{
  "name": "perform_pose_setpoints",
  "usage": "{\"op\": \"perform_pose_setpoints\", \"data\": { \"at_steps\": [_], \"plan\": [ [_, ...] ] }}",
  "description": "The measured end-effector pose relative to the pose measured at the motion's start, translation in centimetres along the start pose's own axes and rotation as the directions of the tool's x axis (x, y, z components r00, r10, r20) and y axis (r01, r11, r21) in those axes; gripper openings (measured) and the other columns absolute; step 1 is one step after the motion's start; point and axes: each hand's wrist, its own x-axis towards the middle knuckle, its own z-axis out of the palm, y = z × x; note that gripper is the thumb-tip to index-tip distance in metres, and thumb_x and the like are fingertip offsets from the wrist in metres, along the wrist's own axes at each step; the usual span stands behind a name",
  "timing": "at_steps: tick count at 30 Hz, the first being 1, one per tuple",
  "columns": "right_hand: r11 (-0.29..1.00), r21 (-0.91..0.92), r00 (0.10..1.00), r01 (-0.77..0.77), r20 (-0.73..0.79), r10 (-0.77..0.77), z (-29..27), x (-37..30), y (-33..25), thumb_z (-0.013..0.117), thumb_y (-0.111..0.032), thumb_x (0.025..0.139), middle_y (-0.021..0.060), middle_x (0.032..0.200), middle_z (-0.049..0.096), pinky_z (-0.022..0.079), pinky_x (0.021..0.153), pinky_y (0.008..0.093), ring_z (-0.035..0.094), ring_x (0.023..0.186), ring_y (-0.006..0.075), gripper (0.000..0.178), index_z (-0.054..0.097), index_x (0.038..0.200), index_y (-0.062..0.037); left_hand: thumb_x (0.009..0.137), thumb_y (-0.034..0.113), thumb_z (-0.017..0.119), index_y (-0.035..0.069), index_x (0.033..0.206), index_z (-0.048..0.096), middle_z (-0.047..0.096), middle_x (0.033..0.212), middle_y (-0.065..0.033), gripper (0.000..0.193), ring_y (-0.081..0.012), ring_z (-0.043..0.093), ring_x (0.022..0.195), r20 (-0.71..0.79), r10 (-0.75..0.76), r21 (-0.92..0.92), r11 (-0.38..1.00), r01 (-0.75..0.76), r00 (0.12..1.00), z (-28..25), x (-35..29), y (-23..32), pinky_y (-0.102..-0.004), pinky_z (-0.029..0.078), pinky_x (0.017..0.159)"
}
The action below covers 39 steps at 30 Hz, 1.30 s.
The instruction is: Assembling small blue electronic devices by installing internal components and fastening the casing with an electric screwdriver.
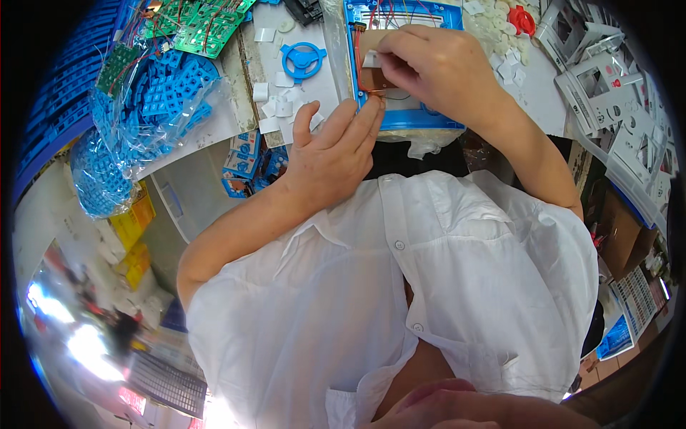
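Note:
A blue plastic casing (411, 120) lies at the table's near edge, with red and other thin wires (357, 53) and a brown board (377, 77) inside it. My right hand (439, 68) reaches over the casing, thumb and fingers pinched at a small white square piece (371, 59) above the board. Part of that piece is hidden by the fingertips. My left hand (332, 137) rests at the casing's left near corner. Its fingers are stretched out, fingertips touching the rim by the red wires, and the thumb stands apart.
Loose white squares (269, 109) and a blue ring-shaped part (303, 62) lie to the left. Farther left are bagged blue keypad parts (175, 93) and green circuit boards (207, 28). A red part (522, 21) sits among white pieces; a bin of white printed panels (622, 93) stands right.

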Motion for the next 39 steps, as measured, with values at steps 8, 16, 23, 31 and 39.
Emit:
{"op": "perform_pose_setpoints", "data": {
  "at_steps": [8, 16, 23, 31, 39],
  "plan": [
    [0.984, 0.168, 0.998, -0.051, -0.024, 0.056, -1.9, -2.8, -0.1, 0.076, -0.005, 0.083, 0.0073, 0.077, 0.066, 0.052, 0.058, 0.0332, 0.066, 0.065, 0.0236, 0.012, 0.068, 0.091, -0.0049, 0.079, 0.021, 0.067, 0.006, 0.136, 0.061, 0.056, 0.145, -0.0013, 0.059, -0.0192, 0.053, 0.123, 0.062, -0.058, -0.023, 0.998, 0.060, 0.996, -0.2, 0.1, 0.5, -0.0513, 0.024, 0.110],
    [0.962, 0.233, 0.990, -0.143, 0.024, 0.141, -3.6, -5.5, -0.6, 0.075, -0.007, 0.082, 0.0066, 0.076, 0.067, 0.053, 0.058, 0.0336, 0.066, 0.065, 0.0245, 0.009, 0.069, 0.089, -0.0064, 0.076, 0.021, 0.069, 0.010, 0.129, 0.065, 0.059, 0.142, 0.0002, 0.055, -0.0214, 0.054, 0.121, 0.038, -0.046, -0.128, 0.991, 0.051, 0.998, -0.7, 0.8, -0.5, -0.0506, 0.028, 0.107],
    [0.913, -0.168, 0.927, -0.373, -0.013, 0.376, -7.1, -7.2, 0.8, 0.078, -0.011, 0.081, 0.0097, 0.103, 0.070, 0.054, 0.078, 0.0346, 0.067, 0.095, 0.0253, 0.027, 0.071, 0.106, -0.0070, 0.078, 0.012, 0.070, 0.014, 0.106, 0.072, 0.070, 0.109, -0.0053, 0.028, -0.0258, 0.062, 0.102, -0.292, -0.328, -0.416, 0.889, 0.190, 0.898, -0.1, 1.4, -5.6, -0.0438, 0.037, 0.093],
    [0.991, -0.005, 0.973, -0.131, 0.190, 0.130, -1.8, -7.0, -3.7, 0.086, -0.035, 0.072, 0.0088, 0.152, 0.048, 0.034, 0.111, 0.0594, 0.036, 0.143, 0.0417, 0.064, 0.067, 0.132, -0.0196, 0.085, 0.020, 0.077, 0.006, 0.077, 0.066, 0.065, 0.073, -0.0032, 0.019, -0.0199, 0.061, 0.069, -0.046, -0.471, -0.510, 0.769, 0.385, 0.881, 0.3, 8.0, -5.5, -0.0350, 0.042, 0.071],
    [0.982, -0.166, 0.952, -0.086, 0.278, 0.130, -1.2, -7.0, -4.2, 0.086, -0.042, 0.072, 0.0053, 0.161, 0.040, 0.027, 0.113, 0.0658, 0.030, 0.149, 0.0392, 0.068, 0.065, 0.135, -0.0264, 0.088, 0.014, 0.076, 0.005, 0.090, 0.074, 0.070, 0.078, -0.0078, 0.009, -0.0213, 0.065, 0.066, -0.093, -0.437, -0.776, 0.595, 0.210, 0.895, -0.3, 7.7, -3.1, -0.0339, 0.048, 0.065]
  ]
}}
